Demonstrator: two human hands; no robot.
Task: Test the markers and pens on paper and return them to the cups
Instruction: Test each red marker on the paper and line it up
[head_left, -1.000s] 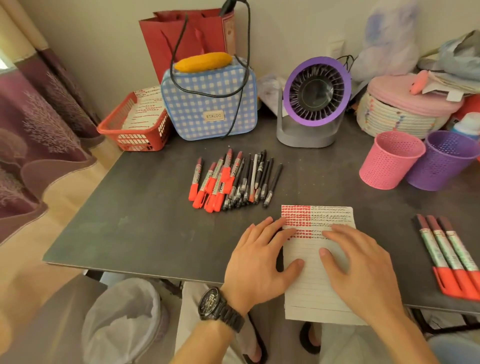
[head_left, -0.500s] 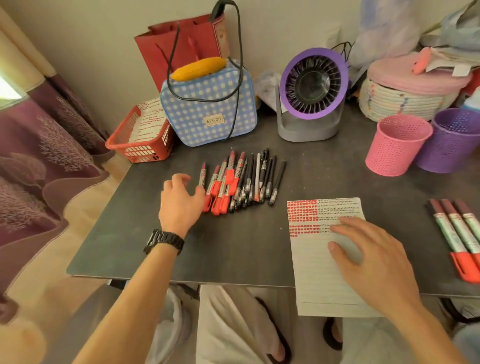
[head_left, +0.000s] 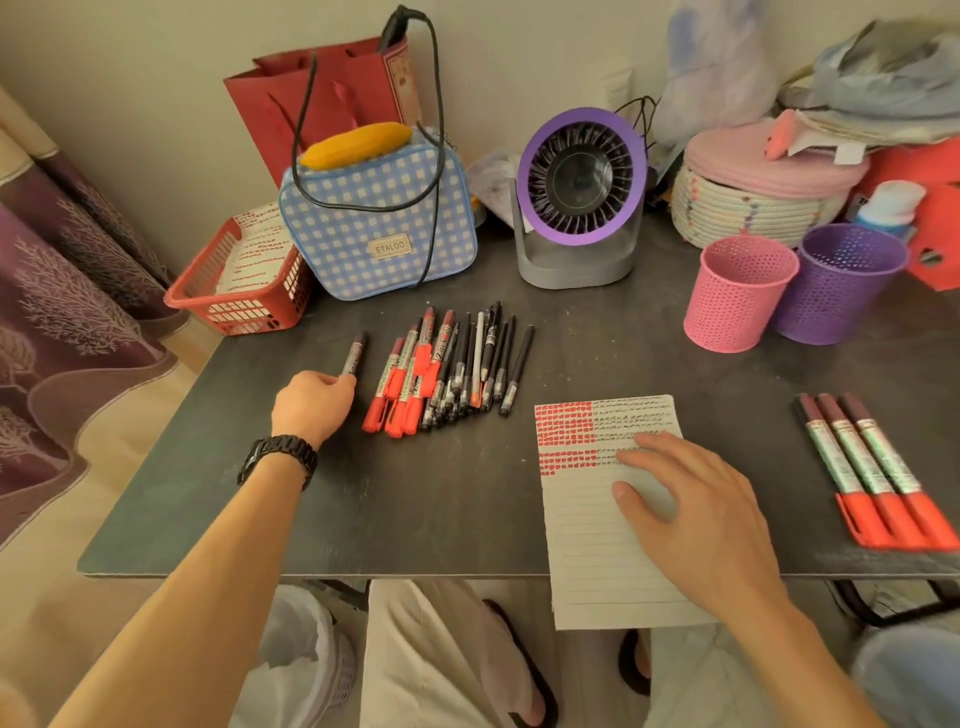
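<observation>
My left hand (head_left: 311, 408) grips the near end of a red marker (head_left: 354, 353), pulled a little left of the row of red markers and black pens (head_left: 447, 371) lying on the dark table (head_left: 415, 493). My right hand (head_left: 696, 514) lies flat on the lined paper (head_left: 587, 545), which bears red and black test marks at its top and hangs over the table's front edge. Three red markers (head_left: 867, 473) lie side by side at the right. A pink cup (head_left: 737, 293) and a purple cup (head_left: 839, 283) stand at the back right.
A blue checked bag (head_left: 379, 228) with a black cable, a red basket (head_left: 239, 286), a purple fan (head_left: 582, 197) and a woven lidded basket (head_left: 758, 192) line the back of the table. A curtain (head_left: 67, 312) hangs at the left.
My left hand left the paper, reached to the marker row and took hold of the leftmost red marker, drawing it away from the others. My right hand stayed on the paper.
</observation>
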